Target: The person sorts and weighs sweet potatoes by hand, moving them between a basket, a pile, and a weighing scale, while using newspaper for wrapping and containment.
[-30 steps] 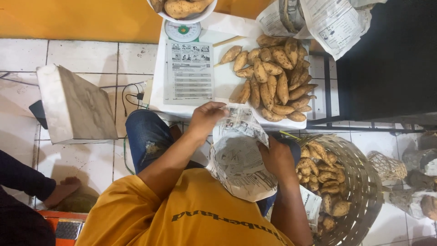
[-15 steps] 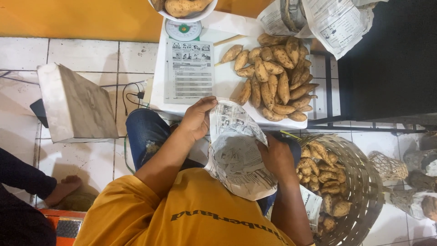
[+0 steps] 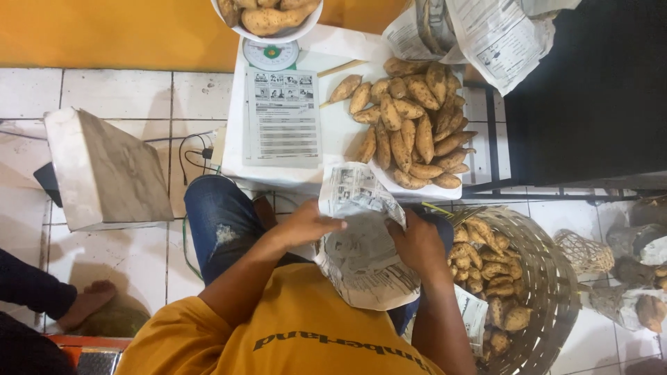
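A person in a yellow shirt (image 3: 306,333) and blue jeans (image 3: 219,222) sits over a white tiled floor (image 3: 125,90), and both hands work a newspaper bundle (image 3: 365,243) held over the lap, just below the near edge of a low white table (image 3: 333,139). The bundle is longer than it is wide — its long axis runs from the top left, near the table edge, down toward the person's right side, where the lower end fans out against the shirt. The left hand (image 3: 309,226) lies against the bundle's left flank, fingers stretched flat across the paper and pressing it rather than clenched. The right hand (image 3: 417,243) is curled over the right edge, gripping the folds; what sits inside the paper cannot be told. On the table, well apart from the hands, lies a heap of tan sweet potatoes (image 3: 413,125), most with their long axes running roughly up and down the view, beside a printed sheet (image 3: 281,114) and a round weighing scale (image 3: 272,52) bearing a white bowl (image 3: 267,17) of more tubers. A woven basket (image 3: 549,285) of smaller sweet potatoes stands just right of the right hand — nearly touching the forearm. A grey block (image 3: 104,170) rests on the floor at the left, and another person's bare foot (image 3: 87,302) shows near the lower left corner.
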